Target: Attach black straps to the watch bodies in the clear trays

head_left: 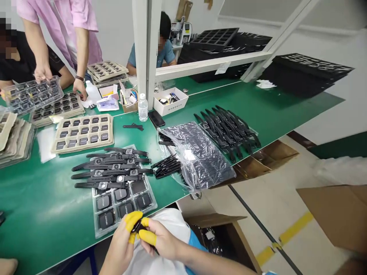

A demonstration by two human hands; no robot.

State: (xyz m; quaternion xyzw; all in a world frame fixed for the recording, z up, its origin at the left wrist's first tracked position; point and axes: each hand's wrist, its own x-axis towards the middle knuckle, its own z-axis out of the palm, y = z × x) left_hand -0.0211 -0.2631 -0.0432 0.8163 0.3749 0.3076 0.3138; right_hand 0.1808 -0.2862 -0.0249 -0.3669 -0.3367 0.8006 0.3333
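Close to my lap, both hands grip a small black smartwatch (pixel 137 226), which their fingers mostly hide. My left hand (pixel 122 238) has yellow finger cots and pinches it from the left. From the right, my right hand (pixel 162 238), also in yellow cots, presses thumb and fingers on it; a dark strap end shows below. Just beyond lies a clear plastic tray (pixel 99 231) with square black watch bodies (pixel 106 219) in its front pockets. Several watches with black straps (pixel 116 167) lie across its back half. Loose black straps (pixel 168 167) stick out of a plastic bag (pixel 200 156).
More strapped watches (pixel 226 130) lie at the right on the green table (pixel 51 206). A beige tray (pixel 111 131) of square pieces, a water bottle (pixel 143 109), a phone (pixel 156 118) and a white box (pixel 172 107) stand behind. Co-workers handle trays at far left. An open carton (pixel 229 244) is on the floor.
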